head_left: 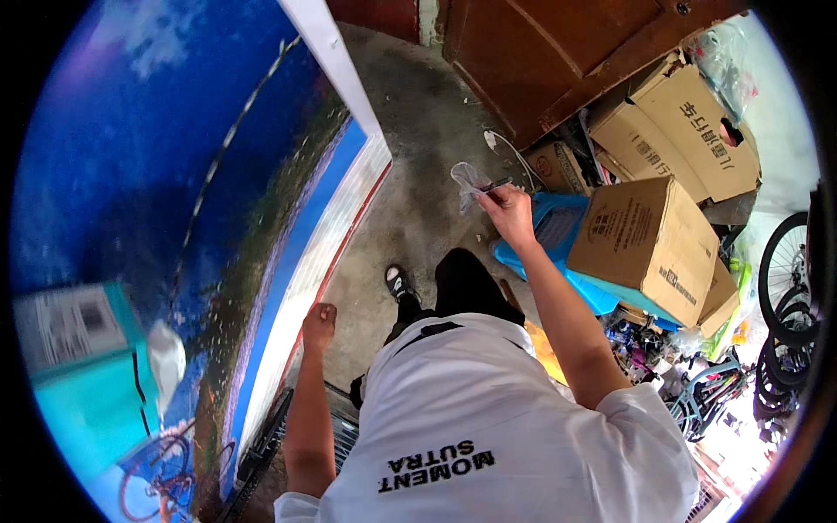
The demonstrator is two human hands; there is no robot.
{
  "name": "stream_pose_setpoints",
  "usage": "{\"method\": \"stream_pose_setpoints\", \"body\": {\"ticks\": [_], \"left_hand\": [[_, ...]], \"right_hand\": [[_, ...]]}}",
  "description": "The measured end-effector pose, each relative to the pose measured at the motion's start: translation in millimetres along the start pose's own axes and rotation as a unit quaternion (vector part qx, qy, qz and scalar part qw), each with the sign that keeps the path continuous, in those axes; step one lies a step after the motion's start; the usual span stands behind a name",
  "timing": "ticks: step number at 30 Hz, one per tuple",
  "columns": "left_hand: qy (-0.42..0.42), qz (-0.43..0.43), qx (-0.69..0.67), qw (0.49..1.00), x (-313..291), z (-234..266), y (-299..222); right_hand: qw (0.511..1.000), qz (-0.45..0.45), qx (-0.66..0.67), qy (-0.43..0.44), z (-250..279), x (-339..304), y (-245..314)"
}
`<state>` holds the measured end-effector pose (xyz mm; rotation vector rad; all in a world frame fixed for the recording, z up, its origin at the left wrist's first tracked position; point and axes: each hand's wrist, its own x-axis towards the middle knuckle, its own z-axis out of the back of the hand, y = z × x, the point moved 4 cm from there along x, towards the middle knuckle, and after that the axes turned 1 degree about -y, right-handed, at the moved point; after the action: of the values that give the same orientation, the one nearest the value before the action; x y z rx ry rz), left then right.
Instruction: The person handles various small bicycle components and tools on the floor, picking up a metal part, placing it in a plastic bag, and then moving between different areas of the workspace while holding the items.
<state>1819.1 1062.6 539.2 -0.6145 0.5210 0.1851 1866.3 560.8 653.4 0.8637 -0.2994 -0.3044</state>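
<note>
My right hand (pixel 509 216) is stretched out ahead of me, fingers pinched on a small clear plastic bag (pixel 469 181). A thin dark piece (pixel 497 185) shows at the fingertips beside the bag; its kind is too small to make out. Lower and to the left, my left hand (pixel 319 326) hangs loosely curled into a fist with nothing visible in it. It is nearest the white, red-edged border (pixel 336 235) of a large glossy blue panel (pixel 235 113); whether it touches that border I cannot tell.
Cardboard boxes (pixel 641 240) are piled on the right, one on a blue plastic container (pixel 558 218). A brown door (pixel 558 52) stands at the back. Bicycle wheels (pixel 780 279) and loose parts crowd the far right. A teal box (pixel 96 383) is at far left, above grey concrete floor (pixel 410 113).
</note>
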Motion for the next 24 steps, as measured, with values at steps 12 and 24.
{"method": "stream_pose_setpoints", "body": {"ticks": [12,24], "left_hand": [[0.055,-0.129,-0.069,0.988,207,-67,-339],[-0.235,-0.069,-0.174,0.954,277,15,-560]], "right_hand": [[0.998,-0.035,0.002,0.058,-15,242,-109],[0.969,0.001,0.025,0.244,-24,500,-122]]}}
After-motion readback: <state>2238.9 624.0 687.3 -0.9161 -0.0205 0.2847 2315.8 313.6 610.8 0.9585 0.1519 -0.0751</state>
